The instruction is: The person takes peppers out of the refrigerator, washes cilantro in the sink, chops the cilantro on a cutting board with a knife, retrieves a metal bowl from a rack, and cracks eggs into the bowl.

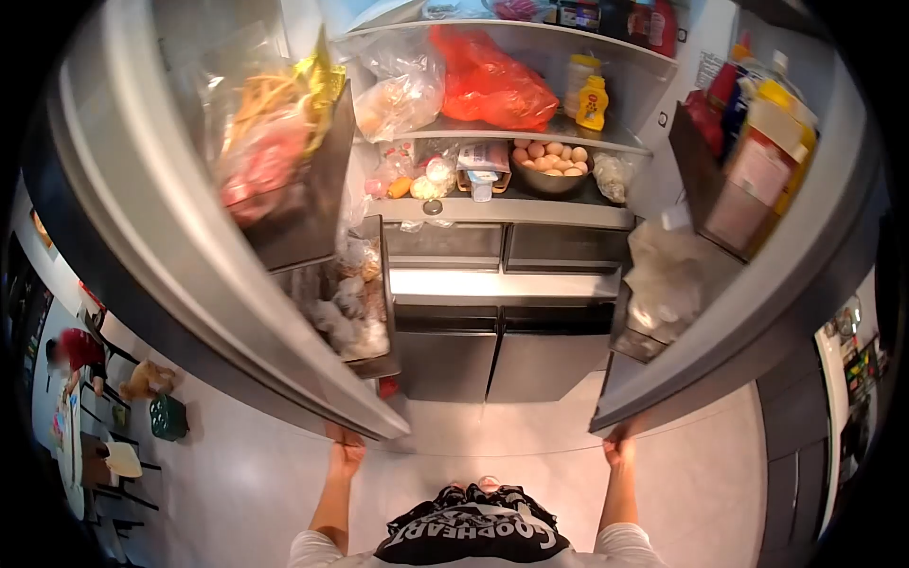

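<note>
We stand before an open fridge, and each hand grips the lower edge of a door: our left hand [345, 452] is closed on the left door [204, 275], our right hand [620, 445] on the right door [757, 284], both swung wide to our sides. We judge these doors heavy and stiff, because their racks are full of bags and bottles [757, 123]; the steel looks smooth, so the edge where we hold is the safe place to grip. Inside, a bowl of eggs [551, 163] sits on a shelf [511, 210] and is fragile, near a soft red bag [488, 80] above. The floor [473, 473] is pale and shiny. Far on the left, another person [76, 355] stands at a desk.
</note>
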The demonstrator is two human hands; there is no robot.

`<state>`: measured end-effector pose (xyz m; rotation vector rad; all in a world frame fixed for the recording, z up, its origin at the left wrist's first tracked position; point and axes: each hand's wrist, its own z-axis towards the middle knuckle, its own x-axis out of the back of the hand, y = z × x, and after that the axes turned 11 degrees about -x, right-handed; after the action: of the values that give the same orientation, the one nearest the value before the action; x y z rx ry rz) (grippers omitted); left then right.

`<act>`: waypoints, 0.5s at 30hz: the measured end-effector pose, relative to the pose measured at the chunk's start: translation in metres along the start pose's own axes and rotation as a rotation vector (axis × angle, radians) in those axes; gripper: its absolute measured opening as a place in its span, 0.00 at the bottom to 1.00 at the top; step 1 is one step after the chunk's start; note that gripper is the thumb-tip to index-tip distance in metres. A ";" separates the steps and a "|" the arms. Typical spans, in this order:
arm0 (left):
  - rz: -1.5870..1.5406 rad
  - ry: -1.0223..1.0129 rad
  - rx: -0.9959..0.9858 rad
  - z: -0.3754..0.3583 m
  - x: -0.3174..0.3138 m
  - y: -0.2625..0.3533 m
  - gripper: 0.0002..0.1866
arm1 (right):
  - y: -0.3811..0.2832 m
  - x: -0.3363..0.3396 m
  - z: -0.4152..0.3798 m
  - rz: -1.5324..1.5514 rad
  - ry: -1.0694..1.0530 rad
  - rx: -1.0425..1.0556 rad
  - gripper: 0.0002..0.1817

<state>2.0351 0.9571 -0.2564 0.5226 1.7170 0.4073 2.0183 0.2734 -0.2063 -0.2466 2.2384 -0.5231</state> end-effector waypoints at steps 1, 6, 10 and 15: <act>0.017 0.287 -0.161 -0.007 -0.009 0.009 0.11 | -0.009 -0.013 -0.014 0.002 -0.092 0.110 0.10; 0.230 0.667 -0.416 -0.018 0.003 0.073 0.17 | -0.065 0.037 -0.019 0.066 0.057 0.204 0.10; 0.431 0.630 -0.525 -0.007 0.004 0.121 0.19 | -0.097 0.026 -0.029 0.160 0.311 0.208 0.08; 0.298 0.579 -0.528 0.009 0.005 0.152 0.20 | -0.108 0.089 0.015 0.199 0.074 0.237 0.16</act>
<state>2.0622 1.0866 -0.1806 0.2795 1.9707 1.2845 1.9718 0.1420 -0.2264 0.1185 2.2162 -0.6911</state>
